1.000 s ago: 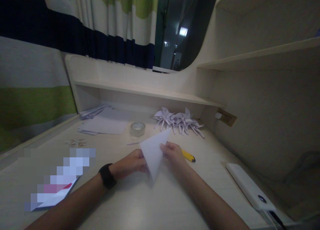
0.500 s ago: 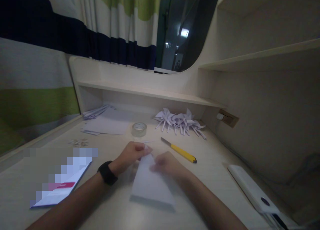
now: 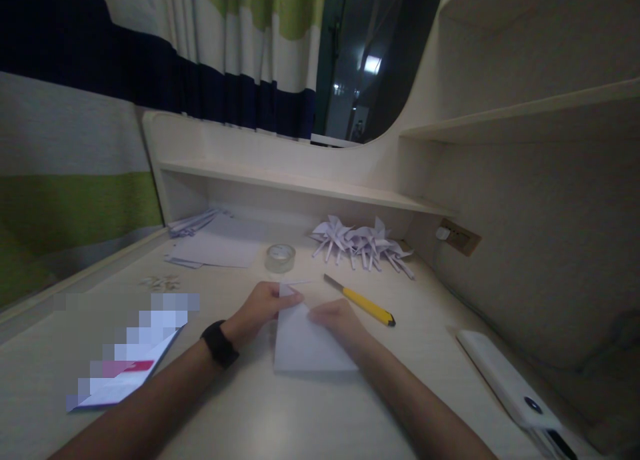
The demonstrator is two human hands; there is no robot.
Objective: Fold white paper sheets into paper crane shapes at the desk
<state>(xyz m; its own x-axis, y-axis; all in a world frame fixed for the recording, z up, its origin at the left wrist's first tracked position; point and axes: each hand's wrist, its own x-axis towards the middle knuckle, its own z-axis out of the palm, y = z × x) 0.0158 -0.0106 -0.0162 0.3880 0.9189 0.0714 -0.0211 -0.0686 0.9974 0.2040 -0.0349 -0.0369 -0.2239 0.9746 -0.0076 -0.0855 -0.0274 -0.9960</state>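
Observation:
A folded white paper sheet (image 3: 305, 343) lies flat on the desk (image 3: 300, 413) in front of me. My left hand (image 3: 260, 308), with a black watch on the wrist, pinches the sheet's far tip between thumb and fingers. My right hand (image 3: 336, 319) rests on the paper's right edge with fingers curled down on it, pressing it to the desk.
A yellow utility knife (image 3: 361, 301) lies just right of my hands. Behind them stand a clear tape roll (image 3: 280, 257), several folded paper cranes (image 3: 363, 243) and a stack of white sheets (image 3: 217, 247). A booklet (image 3: 125, 373) lies left, a white power bank (image 3: 510, 387) right.
The folded paper, held upright a second ago, has been laid flat on the desk. Both hands came down with it and now press it.

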